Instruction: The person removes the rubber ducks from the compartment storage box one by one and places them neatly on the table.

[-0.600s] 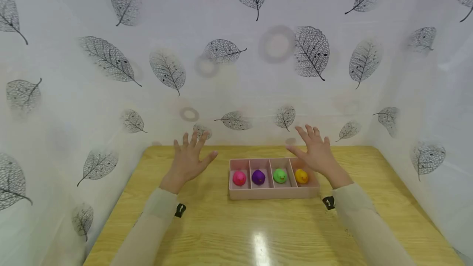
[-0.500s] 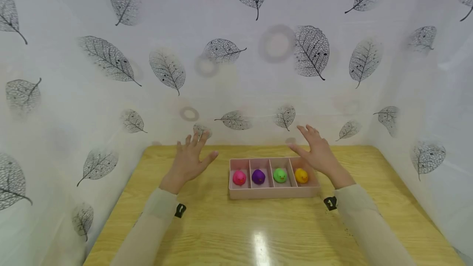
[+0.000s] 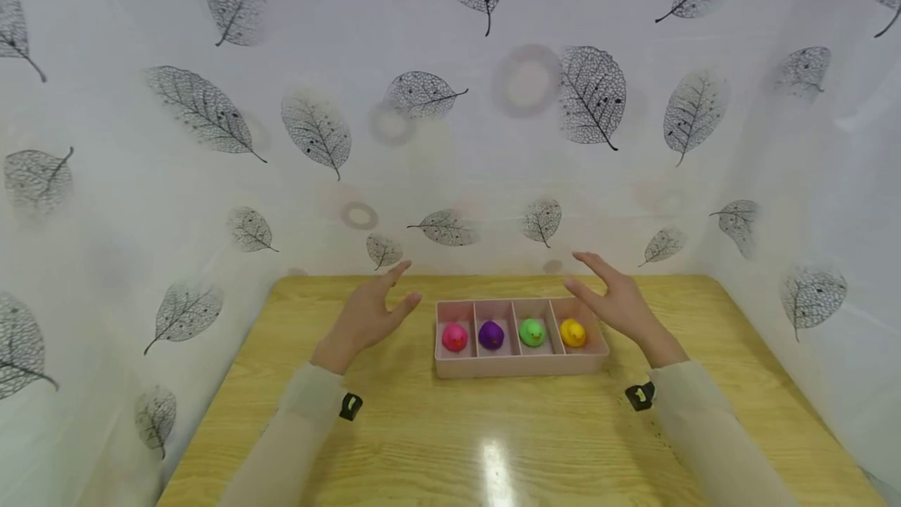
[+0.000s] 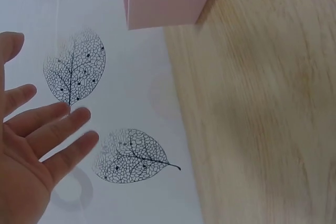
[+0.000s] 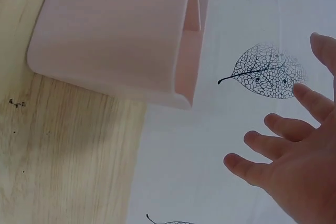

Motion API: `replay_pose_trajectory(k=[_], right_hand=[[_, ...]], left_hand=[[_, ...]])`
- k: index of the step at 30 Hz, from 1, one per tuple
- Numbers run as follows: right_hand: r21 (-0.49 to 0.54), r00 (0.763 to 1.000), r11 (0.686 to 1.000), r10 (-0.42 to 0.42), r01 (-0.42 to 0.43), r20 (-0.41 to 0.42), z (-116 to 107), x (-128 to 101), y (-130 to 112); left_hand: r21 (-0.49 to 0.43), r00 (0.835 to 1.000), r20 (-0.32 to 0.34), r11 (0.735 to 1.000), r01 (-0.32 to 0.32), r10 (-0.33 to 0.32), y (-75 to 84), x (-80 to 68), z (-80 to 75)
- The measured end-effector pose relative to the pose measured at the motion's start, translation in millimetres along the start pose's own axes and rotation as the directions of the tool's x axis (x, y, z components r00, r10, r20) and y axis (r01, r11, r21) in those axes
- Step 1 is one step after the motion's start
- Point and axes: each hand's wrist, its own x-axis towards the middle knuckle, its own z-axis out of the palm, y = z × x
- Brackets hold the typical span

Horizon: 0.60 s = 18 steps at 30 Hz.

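A pink box (image 3: 521,366) with compartments in a row stands on the table. From left to right it holds a pink toy duck (image 3: 454,337), a purple toy duck (image 3: 491,335), a green toy duck (image 3: 532,332) and a yellow toy duck (image 3: 572,332), one per compartment. Left of the box, my left hand (image 3: 366,318) hovers with fingers extended and thumb toward the box. My right hand (image 3: 621,305) is held at the box's right end, fingers extended, its thumb tip over the yellow duck's compartment. Both wrist views show spread fingers holding nothing.
The wood-grain table (image 3: 436,429) ends at a white curtain (image 3: 450,155) printed with dark leaves, which closes off the back and both sides. A dark strap piece hangs at each cuff. Small dark marks (image 5: 17,103) lie on the tabletop near the box's right end.
Both hands have turned so their palms face each other more, with fingers seen more edge-on. The right hand has shifted slightly right and down. Box and ducks keep their places.
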Motion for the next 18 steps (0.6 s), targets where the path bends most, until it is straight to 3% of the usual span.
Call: replay_pose_trajectory(k=[6,18], right_hand=[[0.012,1.000,1.000,0.010,-0.010,0.016,0.9,-9.7,9.8],[0.005,0.988,0.994,0.107,-0.108,0.109,11.9,-28.9,30.3]], left_hand=[[-0.023,0.996,-0.080,0.999,-0.037,0.035,1.8,0.8,11.0],[-0.124,0.999,-0.023,0.992,-0.036,0.034,7.9,0.9,38.9]])
